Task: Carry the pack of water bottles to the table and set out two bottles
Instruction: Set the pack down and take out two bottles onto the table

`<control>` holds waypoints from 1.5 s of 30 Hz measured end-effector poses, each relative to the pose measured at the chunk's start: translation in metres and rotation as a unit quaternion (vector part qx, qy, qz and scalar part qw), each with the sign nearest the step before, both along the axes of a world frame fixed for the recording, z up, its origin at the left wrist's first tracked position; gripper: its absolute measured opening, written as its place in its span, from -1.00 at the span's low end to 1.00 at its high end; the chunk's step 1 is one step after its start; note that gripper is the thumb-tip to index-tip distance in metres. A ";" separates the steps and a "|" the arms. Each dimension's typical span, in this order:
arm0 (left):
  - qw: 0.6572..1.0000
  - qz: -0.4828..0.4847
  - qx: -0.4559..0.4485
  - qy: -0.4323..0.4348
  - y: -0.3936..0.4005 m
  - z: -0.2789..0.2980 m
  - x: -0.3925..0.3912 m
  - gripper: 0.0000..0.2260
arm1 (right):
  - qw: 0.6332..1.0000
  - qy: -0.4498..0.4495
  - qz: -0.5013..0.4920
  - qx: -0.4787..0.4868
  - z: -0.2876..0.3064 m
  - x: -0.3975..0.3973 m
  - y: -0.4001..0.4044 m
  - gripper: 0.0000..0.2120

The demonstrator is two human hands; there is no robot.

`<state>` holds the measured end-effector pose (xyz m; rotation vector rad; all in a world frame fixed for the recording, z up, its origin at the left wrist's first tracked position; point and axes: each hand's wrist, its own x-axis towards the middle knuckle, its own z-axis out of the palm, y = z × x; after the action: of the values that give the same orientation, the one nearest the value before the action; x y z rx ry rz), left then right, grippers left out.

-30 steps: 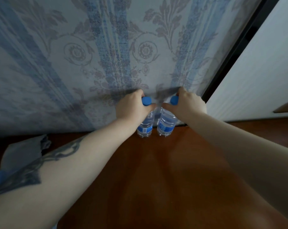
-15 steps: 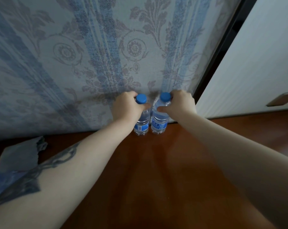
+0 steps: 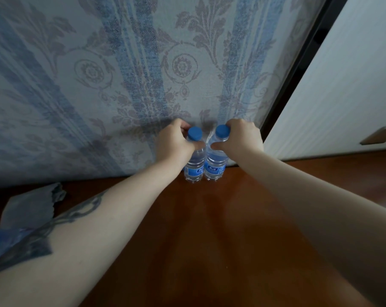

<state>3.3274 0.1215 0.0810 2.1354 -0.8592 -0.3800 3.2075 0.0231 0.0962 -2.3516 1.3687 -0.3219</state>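
Two clear water bottles with blue caps and blue labels stand upright side by side at the far edge of the brown wooden table (image 3: 209, 229), against the patterned wall. My left hand (image 3: 175, 144) grips the neck of the left bottle (image 3: 195, 167). The neck of the right bottle (image 3: 215, 165) is held by my right hand (image 3: 240, 138). The bottles touch each other. At the left edge lies torn plastic wrap of the pack (image 3: 30, 207), partly hidden by my left forearm.
Blue and grey patterned wallpaper (image 3: 121, 85) rises directly behind the bottles. A white door (image 3: 342, 96) with a metal handle (image 3: 380, 135) stands at the right, past a dark frame. The table top stretches toward me between my arms.
Both bottles stay on the table by the wall with my hands on their necks. The caps now show more above my fingers; the view has shifted slightly.
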 end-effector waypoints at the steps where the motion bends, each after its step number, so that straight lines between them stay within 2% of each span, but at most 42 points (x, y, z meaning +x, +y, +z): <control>1: 1.000 -0.004 -0.005 0.005 0.001 -0.001 0.001 -0.59 | 1.000 -0.004 0.003 0.001 0.000 0.000 0.000 -0.57; 6: 0.998 -0.043 -0.041 0.038 0.010 -0.004 0.004 -0.53 | 0.999 -0.036 0.025 0.003 -0.004 -0.008 0.001 -0.54; 10: 0.999 -0.018 -0.023 0.018 0.012 -0.008 0.002 -0.51 | 0.999 -0.046 -0.016 0.020 -0.008 -0.015 0.003 -0.48; 18: 1.000 -0.019 -0.001 -0.010 0.009 -0.009 0.004 -0.56 | 0.997 -0.062 0.007 0.042 -0.009 -0.015 0.003 -0.59; 23: 1.000 -0.016 -0.007 -0.011 0.009 -0.011 0.001 -0.54 | 0.998 -0.044 0.030 0.046 -0.007 -0.015 0.001 -0.57; 27: 1.000 -0.006 0.000 -0.016 0.009 -0.012 -0.002 -0.56 | 1.000 0.005 0.030 0.000 -0.002 -0.015 0.003 -0.53; 33: 0.999 -0.008 0.030 -0.033 0.007 -0.010 0.000 -0.52 | 0.999 0.007 0.032 0.002 -0.002 -0.012 0.001 -0.55; 39: 0.999 -0.002 0.018 -0.040 0.010 -0.014 -0.003 -0.54 | 0.999 0.015 0.029 0.005 -0.002 -0.012 0.002 -0.53; 42: 0.999 -0.016 0.025 -0.045 0.012 -0.013 -0.003 -0.48 | 0.999 0.035 0.029 0.008 -0.002 -0.013 0.007 -0.50; 45: 0.998 -0.034 0.042 -0.009 0.019 -0.010 0.001 -0.29 | 0.998 0.052 0.021 0.034 -0.002 -0.016 0.016 -0.48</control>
<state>3.3281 0.1404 0.0706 2.1939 -0.9427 -0.4409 3.1914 0.0390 0.0940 -2.3674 1.3523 -0.1400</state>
